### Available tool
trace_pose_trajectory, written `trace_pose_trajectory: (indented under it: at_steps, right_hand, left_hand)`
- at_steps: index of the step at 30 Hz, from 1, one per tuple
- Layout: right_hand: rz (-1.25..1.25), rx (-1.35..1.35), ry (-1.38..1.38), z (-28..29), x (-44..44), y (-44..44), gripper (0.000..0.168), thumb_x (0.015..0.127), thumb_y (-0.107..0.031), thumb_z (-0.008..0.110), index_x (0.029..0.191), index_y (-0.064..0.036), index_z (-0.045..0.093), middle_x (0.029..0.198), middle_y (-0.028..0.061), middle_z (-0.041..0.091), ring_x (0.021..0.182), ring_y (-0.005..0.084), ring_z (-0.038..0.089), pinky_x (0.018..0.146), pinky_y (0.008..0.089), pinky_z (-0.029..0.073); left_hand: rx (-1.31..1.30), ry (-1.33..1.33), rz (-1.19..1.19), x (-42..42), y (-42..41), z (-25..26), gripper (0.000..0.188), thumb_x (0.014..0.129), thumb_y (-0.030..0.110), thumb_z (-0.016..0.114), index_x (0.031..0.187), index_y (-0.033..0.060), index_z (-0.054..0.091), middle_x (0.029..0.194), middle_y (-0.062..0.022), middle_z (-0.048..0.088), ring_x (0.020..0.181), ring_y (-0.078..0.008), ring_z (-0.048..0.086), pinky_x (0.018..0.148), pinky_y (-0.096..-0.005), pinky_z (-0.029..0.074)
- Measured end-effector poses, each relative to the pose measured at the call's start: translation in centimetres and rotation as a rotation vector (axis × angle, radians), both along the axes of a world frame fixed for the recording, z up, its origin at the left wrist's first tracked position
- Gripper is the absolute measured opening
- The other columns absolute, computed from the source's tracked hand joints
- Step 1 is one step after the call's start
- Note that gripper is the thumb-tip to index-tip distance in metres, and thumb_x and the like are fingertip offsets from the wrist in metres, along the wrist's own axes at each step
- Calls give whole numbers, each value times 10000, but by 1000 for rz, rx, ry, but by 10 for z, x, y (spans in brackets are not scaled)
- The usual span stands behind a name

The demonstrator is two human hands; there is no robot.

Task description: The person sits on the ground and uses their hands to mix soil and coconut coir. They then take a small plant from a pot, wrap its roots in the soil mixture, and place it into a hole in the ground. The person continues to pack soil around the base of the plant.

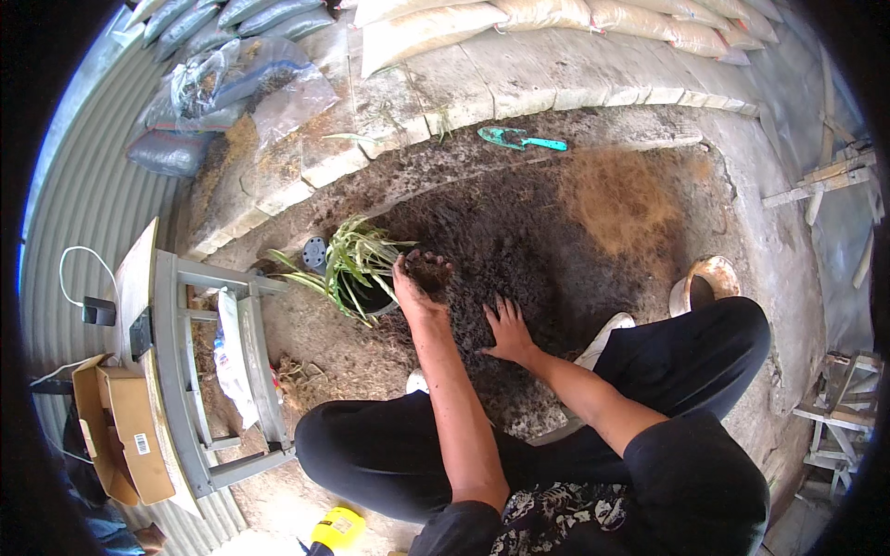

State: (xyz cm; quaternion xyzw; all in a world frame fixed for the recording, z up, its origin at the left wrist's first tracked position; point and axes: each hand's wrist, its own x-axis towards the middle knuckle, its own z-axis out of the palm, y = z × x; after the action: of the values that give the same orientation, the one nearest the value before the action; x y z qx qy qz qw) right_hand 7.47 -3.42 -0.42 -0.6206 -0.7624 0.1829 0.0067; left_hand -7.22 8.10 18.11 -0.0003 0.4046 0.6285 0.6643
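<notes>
Dark loose soil point(480, 215) covers the ground in front of me. My left hand point(422, 285) is turned palm up and cups a clump of soil point(429, 273), next to a potted plant. That plant point(351, 260) has long, drooping leaves, some of them yellowed, which spill over the rim of a dark pot point(379, 304). Spread flat on the soil heap, my right hand point(510, 332) has its fingers apart and grips nothing I can see. A green hand trowel point(521, 138) lies beyond the heap.
Brown fibre point(619, 201) lies at the right, near a round container point(706, 285). A small dark pot point(314, 254) is beside the plant. Left stands a table frame point(167, 375) with a cardboard box point(125, 438). Filled sacks point(431, 31) line the back ledge. A yellow object point(338, 528) sits below.
</notes>
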Motion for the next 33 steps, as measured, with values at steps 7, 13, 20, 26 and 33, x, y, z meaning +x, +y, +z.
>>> trace_pose_trajectory:
  at_steps: [7,13,20,26,33]
  right_hand:
    - [79,-17,-47,16,22,-1,1010,703,-396,809,1486,-128,228,1461,249,280,1354,400,295,1104,499,277]
    - [19,-17,-11,-5,25,-16,865,734,-259,795,1439,-109,317,1358,225,413,1274,383,393,1045,497,344]
    - [-364,-51,493,-23,39,-8,675,733,-182,785,1309,-30,467,1216,201,525,1170,329,493,996,428,396]
    - [-1087,-715,1534,30,32,50,365,901,-370,584,1088,-63,648,1114,78,657,996,244,632,920,384,485]
    - [-674,-995,2105,16,64,76,386,899,-325,611,1178,-58,620,1175,95,639,1054,243,628,896,360,517]
  left_hand:
    - [-16,55,6,-2,-5,6,342,957,359,421,1045,44,519,888,-134,589,795,-307,596,709,-461,505]
    - [-64,59,27,-7,-5,13,319,956,352,417,1020,62,531,824,-121,589,774,-304,596,707,-457,509]
    - [2,45,31,-14,-5,8,337,946,375,428,1028,63,523,918,-137,589,816,-320,592,717,-489,506]
    - [22,27,34,-19,-5,0,349,941,388,441,1045,63,513,937,-144,589,822,-325,594,730,-484,503]
    - [-7,0,32,-9,-4,7,333,941,375,449,1033,60,510,880,-141,577,790,-313,584,727,-480,493]
